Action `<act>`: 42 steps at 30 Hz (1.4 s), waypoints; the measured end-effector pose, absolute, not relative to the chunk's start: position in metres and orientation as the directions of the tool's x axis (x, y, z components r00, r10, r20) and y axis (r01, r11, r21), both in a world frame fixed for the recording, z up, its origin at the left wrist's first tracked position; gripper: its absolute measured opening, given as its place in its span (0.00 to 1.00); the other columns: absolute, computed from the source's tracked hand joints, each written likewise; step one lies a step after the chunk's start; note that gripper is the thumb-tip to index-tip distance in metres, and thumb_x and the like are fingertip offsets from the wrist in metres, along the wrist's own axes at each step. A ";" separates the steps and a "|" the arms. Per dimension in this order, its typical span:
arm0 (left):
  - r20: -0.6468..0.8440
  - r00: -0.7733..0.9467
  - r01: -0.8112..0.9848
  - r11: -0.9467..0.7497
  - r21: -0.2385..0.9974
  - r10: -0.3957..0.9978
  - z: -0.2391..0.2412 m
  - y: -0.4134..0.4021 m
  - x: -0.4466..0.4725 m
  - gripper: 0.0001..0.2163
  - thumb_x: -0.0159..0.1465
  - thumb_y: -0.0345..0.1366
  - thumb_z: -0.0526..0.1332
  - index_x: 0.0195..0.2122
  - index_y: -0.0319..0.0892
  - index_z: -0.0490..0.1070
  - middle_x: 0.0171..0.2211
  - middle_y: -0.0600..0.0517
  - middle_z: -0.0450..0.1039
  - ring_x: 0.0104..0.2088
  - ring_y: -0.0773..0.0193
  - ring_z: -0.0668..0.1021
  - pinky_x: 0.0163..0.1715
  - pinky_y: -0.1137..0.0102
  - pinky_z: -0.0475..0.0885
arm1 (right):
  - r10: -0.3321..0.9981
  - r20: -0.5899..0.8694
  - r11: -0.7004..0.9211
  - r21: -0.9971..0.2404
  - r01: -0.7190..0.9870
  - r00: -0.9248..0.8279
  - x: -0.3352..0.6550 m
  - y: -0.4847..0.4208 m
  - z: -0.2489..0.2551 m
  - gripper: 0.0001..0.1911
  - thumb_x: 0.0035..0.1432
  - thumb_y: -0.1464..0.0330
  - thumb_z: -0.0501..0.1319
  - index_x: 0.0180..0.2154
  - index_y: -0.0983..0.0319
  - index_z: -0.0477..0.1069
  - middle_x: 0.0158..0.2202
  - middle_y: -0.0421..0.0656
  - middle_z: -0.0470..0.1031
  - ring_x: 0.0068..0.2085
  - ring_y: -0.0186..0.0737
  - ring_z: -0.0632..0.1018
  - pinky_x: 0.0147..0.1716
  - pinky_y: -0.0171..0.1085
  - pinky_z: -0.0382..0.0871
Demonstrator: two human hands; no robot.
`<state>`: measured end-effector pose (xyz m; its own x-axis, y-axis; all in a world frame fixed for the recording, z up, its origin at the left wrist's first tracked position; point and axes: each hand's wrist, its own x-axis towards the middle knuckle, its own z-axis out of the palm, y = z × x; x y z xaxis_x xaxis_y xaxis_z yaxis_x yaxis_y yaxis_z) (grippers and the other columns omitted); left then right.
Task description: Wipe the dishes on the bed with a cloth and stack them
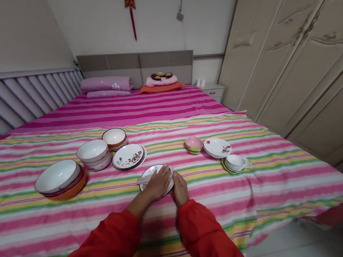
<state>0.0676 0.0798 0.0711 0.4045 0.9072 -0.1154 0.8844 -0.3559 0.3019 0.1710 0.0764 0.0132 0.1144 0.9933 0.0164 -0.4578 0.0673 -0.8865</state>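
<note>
A small white plate with a dark flower pattern [152, 172] lies on the striped bedspread [245, 187] in front of me. My left hand [159, 182] rests flat on the plate, pressing a white cloth [144, 180] against it, fingers laid together over the cloth. My right hand [180, 189] sits at the plate's right edge, fingers curled against the rim. Both arms wear red sleeves.
To the left stand stacked bowls [60, 178], white bowls [94, 153], a red-rimmed bowl [114, 137] and patterned plates [129, 156]. To the right are a pink bowl [193, 143], flowered plates [217, 147] and small dishes [236, 162]. Pillows [107, 84] lie at the headboard; a wardrobe [307, 66] stands at right.
</note>
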 end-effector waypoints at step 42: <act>-0.168 0.227 0.969 -0.206 0.133 0.959 0.075 0.034 0.009 0.22 0.69 0.38 0.41 0.63 0.38 0.56 0.67 0.43 0.48 0.67 0.53 0.50 0.63 0.48 0.46 | 0.980 0.076 0.133 -0.937 -0.324 0.184 0.172 0.075 0.009 0.24 0.53 0.52 0.60 0.44 0.62 0.75 0.37 0.45 0.78 0.35 0.44 0.76 0.34 0.41 0.71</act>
<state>0.0090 0.0345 0.0750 0.2271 0.9593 -0.1681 0.9694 -0.2062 0.1330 0.1720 0.0746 0.0088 0.1836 0.9800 0.0762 -0.3235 0.1334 -0.9368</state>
